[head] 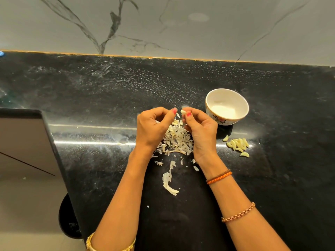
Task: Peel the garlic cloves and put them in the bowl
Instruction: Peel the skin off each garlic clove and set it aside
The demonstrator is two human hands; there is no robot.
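Starting at far left: a brown cabinet face (23, 142) sits below the black counter (101, 98), w/ a dark round bin (69, 217) on the floor beside it. Left hand (154, 127) is raised over the counter, fingers curled in, thumb w/ pink nail pointing right toward the other hand; can't tell if it pinches any skin, nothing clearly held. A gold bangle (90, 241) is on that forearm near the frame's bottom edge. Btwn and under both hands lies a heap of papery garlic peels (176, 140), w/ a few loose strips trailing toward the viewer; one long curled strip (169, 182) lies apart from the heap. Right hand (201, 131) has its grip pinched on a garlic clove (183, 112), thumb and fingertips closed round it, clove tip poking up just beside the left thumb. Orange and brown threads (219, 176) ring the right wrist, a beaded bracelet (238, 212) further down the arm. Right of that hand stands a white bowl (210, 107) w/ floral print, upright; no cloves visible inside. Nearer the viewer and right of the bowl, peeled cloves (237, 144) lie in a small cluster on the counter, apart from the bowl.
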